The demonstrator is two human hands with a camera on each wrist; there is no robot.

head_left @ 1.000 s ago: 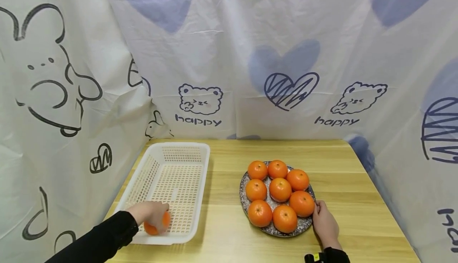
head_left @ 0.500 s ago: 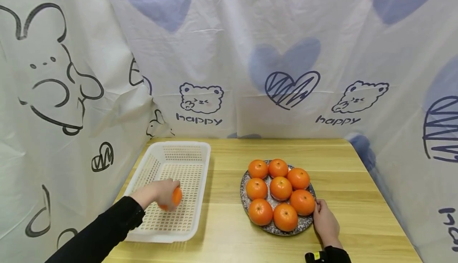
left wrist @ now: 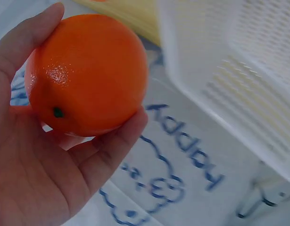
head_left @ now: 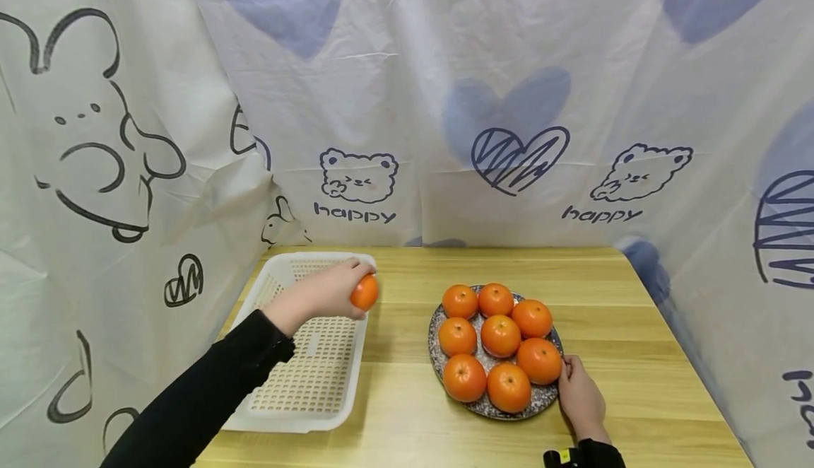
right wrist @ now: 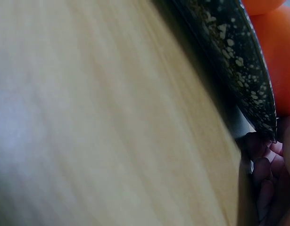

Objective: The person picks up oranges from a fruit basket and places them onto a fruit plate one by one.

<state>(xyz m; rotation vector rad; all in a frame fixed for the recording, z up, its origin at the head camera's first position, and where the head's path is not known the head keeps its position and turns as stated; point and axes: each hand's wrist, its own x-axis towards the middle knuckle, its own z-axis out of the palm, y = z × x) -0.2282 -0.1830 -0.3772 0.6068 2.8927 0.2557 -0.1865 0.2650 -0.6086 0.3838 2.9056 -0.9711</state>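
My left hand [head_left: 331,293] grips a single orange [head_left: 365,293] above the right rim of a white slotted plastic basket [head_left: 308,383]. In the left wrist view, thumb and fingers wrap the sides of this glossy fruit, which has a small green stem spot. To the right, a dark speckled plate [head_left: 545,396] carries several more oranges [head_left: 499,336]. Its right edge is pinched by my right hand [head_left: 581,399], with the thumb over the rim. From the right wrist, the curled fingers [right wrist: 263,169] show under the plate's edge.
Both the basket and the plate stand on a light wooden table [head_left: 400,390], with bare wood between them. A white cloth [head_left: 420,100] printed with hearts and bears hangs behind and along the sides.
My left hand has lifted the orange from the near end of the basket, moving away and rightward to the basket's right rim. My right hand stays at the plate.
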